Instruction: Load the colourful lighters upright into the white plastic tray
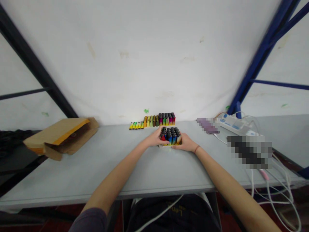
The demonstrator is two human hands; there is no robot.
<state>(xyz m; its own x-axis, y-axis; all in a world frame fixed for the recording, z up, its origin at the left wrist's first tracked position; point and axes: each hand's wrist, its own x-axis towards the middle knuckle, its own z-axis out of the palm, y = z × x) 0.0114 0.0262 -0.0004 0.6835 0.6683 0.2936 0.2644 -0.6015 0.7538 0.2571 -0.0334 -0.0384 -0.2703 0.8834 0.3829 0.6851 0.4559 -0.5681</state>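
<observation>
Between my two hands stands a tight block of upright lighters (172,137) with black tops and red, blue, yellow and pale bodies. My left hand (155,138) presses on its left side, the thumb across the front. On the opposite side, my right hand (186,142) is wrapped round the right edge. A second upright group of pink and green lighters (167,119) stands just behind, by the wall. Beside it on the left are rows in orange, yellow and olive (151,121), and farther left several yellow-and-black pieces (136,125) lie flat.
An open cardboard box (62,135) lies on its side at the left of the grey table (116,167). On the right are a blurred purple item (208,125), a white power strip (236,125), a blurred dark item (248,152) and loose white cables (267,190). A wall rises behind.
</observation>
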